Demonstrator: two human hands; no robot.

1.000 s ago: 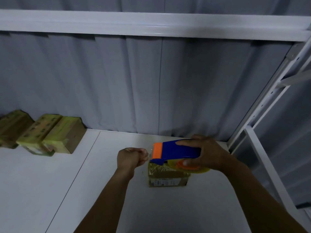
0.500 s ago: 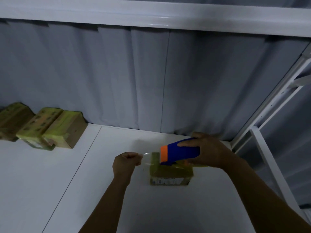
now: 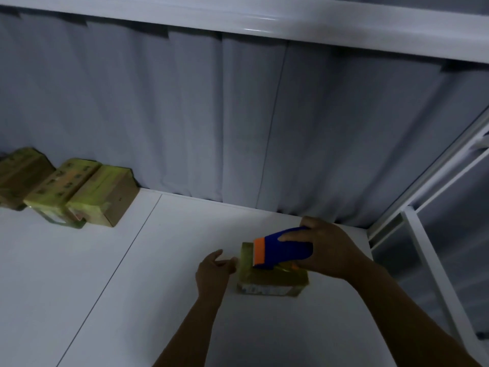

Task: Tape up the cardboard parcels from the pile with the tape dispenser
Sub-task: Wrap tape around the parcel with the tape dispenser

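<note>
A small cardboard parcel (image 3: 272,286) wrapped in yellowish tape lies on the white table (image 3: 119,300), right of the middle. My right hand (image 3: 333,251) grips a blue tape dispenser with an orange front (image 3: 280,251) and holds it down on the parcel's top, nose to the left. My left hand (image 3: 213,272) is at the parcel's left side, thumb up, fingers loosely spread and touching that side. The tape strip itself is too faint to make out.
Three taped parcels (image 3: 98,200) sit in a row at the far left against a grey curtain (image 3: 238,128). A white beam (image 3: 264,19) runs overhead. A white metal frame (image 3: 428,260) bounds the table on the right.
The dispenser has come down from above the parcel onto its top. My left hand, which pinched the pulled tape end in a fist, has opened and moved against the parcel's left side.
</note>
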